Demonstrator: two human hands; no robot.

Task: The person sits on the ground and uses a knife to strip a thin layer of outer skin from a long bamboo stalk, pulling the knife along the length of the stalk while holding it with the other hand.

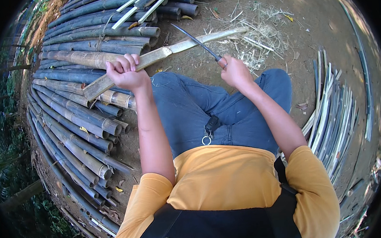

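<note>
My left hand (129, 74) is closed around a split bamboo piece (153, 58), pale side up. The piece slants across in front of my knees, thick near my left hand and thinner toward its far right end. In my right hand (235, 74) is a knife (206, 47), its handle wrapped by my fingers. The long, narrow dark blade points up and left and crosses the bamboo piece right of a node. Whether the edge touches the wood I cannot tell.
Stacked dark bamboo poles (81, 117) fill the left side, with pale split strips (155, 7) on top. Thin shavings (264, 36) litter the dirt beyond my knees. A bundle of slim bamboo strips (332, 114) lies to the right. My crossed legs (198, 105) are below the work.
</note>
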